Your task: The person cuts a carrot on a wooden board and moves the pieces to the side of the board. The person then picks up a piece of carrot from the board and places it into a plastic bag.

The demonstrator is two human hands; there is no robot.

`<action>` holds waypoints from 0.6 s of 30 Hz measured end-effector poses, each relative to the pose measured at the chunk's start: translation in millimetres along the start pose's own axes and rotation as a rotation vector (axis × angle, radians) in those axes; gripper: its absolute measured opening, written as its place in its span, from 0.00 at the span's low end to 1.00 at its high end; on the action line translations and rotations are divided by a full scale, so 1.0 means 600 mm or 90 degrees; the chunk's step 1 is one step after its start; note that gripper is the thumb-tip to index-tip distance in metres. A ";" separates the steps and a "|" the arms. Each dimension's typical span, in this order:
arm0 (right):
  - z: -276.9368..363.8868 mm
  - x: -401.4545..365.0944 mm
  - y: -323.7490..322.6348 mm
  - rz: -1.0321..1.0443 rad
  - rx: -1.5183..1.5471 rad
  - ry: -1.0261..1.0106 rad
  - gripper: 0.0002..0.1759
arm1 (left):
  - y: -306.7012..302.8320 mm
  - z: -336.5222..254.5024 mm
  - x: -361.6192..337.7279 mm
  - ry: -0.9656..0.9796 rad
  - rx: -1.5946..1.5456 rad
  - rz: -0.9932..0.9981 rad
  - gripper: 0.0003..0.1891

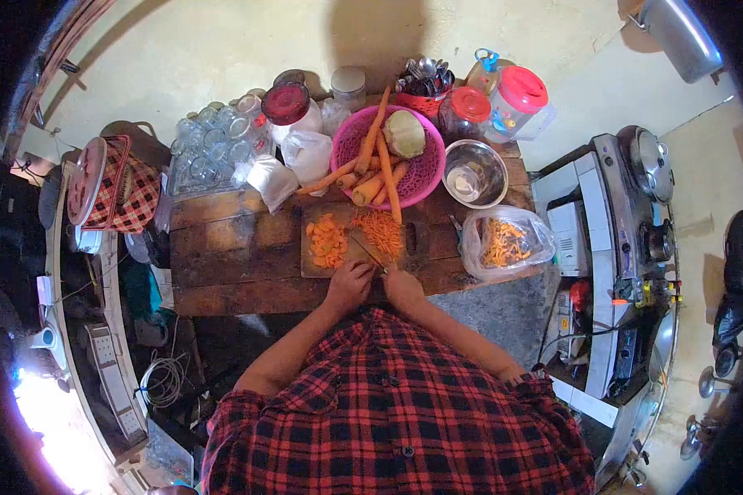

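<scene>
On the cutting board (pixel 338 216) lie sliced carrot pieces (pixel 327 242) at the left and thin carrot strips (pixel 380 233) at the right. My right hand (pixel 403 286) is closed round the handle of a knife (pixel 366 249), whose blade points up and left between the two piles. My left hand (pixel 352 282) rests at the board's near edge beside the knife, fingers bent together; whatever they hold is too small to make out. Just behind the board, a pink basket (pixel 436 169) holds whole carrots (pixel 370 142) and a pale cabbage (pixel 404 134).
A steel bowl (pixel 495 169) and a plastic bag of cut carrot (pixel 508 242) stand to the right. Glasses (pixel 215 140), white bags (pixel 271 181) and lidded jars (pixel 287 106) line the back left. The stove (pixel 619 190) is at the far right.
</scene>
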State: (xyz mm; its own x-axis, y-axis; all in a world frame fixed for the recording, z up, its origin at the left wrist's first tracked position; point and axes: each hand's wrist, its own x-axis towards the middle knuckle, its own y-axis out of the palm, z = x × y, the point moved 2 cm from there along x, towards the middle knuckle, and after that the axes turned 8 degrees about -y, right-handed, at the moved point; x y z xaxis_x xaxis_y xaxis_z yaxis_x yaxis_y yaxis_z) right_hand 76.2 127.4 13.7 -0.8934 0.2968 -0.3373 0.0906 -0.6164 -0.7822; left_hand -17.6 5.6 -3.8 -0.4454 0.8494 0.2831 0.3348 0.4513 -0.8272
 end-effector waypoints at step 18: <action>0.008 -0.023 -0.002 -0.006 -0.036 -0.027 0.17 | -0.010 -0.007 -0.012 0.012 0.012 0.035 0.18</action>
State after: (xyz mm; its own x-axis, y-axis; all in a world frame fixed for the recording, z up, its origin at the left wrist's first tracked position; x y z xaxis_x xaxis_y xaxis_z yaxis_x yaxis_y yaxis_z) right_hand 86.0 120.2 21.7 -0.9122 0.2705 -0.3077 0.1055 -0.5706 -0.8145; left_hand -13.2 -1.9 1.4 -0.4115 0.8776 0.2459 0.3426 0.3990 -0.8506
